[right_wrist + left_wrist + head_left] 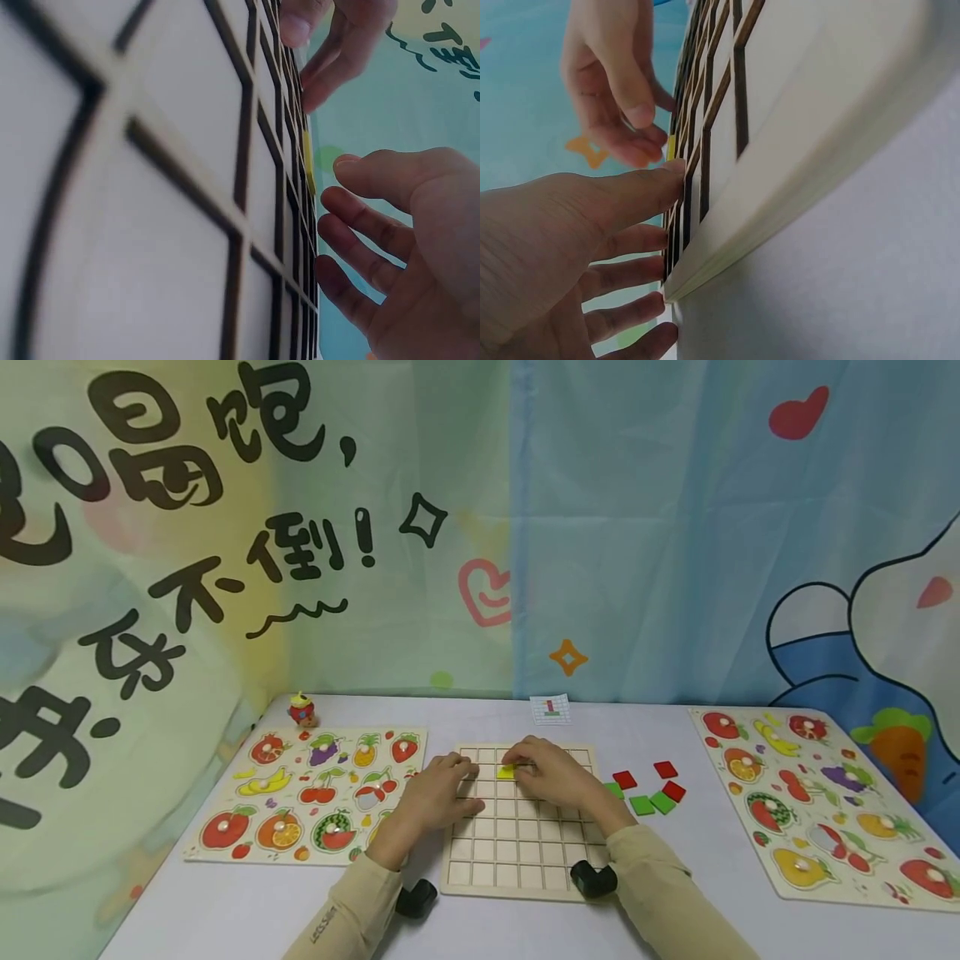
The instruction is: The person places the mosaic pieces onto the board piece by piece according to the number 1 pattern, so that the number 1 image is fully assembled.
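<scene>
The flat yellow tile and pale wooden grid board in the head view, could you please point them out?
Flat yellow tile point(506, 772), head view, exposed top face.
Pale wooden grid board point(506, 829), head view, bare middle cell.

In the head view, the right hand point(551, 772) partly hides a yellow square tile point(506, 772); whether fingertips touch it cannot be told. The right wrist partly covers a green square tile point(615, 790). At four o'clock, the left fruit-printed pale board point(197, 852) disappears behind the left hand point(437, 793); the right fruit-printed pale board point(813, 827) is cut off there by the picture's edge. Near twelve o'clock of the pale wooden grid board point(517, 894), the white printed card's point(551, 710) fine marks are too small to read. In the left wrist view, the grid board blurs at two o'clock.
</scene>
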The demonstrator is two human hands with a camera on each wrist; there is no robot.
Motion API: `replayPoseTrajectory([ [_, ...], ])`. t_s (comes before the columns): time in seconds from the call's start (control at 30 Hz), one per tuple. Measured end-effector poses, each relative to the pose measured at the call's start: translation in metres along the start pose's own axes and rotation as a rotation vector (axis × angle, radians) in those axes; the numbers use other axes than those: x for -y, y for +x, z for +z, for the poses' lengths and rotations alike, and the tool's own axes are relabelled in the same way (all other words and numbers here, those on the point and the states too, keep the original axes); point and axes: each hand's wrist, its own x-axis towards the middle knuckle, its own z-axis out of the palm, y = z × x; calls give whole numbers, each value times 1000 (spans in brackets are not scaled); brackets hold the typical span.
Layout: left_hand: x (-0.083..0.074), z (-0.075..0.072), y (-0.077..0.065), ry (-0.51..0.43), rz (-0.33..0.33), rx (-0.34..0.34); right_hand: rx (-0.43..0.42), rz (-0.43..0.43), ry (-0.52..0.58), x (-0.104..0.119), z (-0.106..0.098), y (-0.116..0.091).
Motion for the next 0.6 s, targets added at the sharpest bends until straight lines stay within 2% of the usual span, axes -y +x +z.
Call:
replayPoseTrajectory([
  [0.6, 1, 1, 0, -21, 3, -1, -65, 89, 30, -22, -22, -30],
])
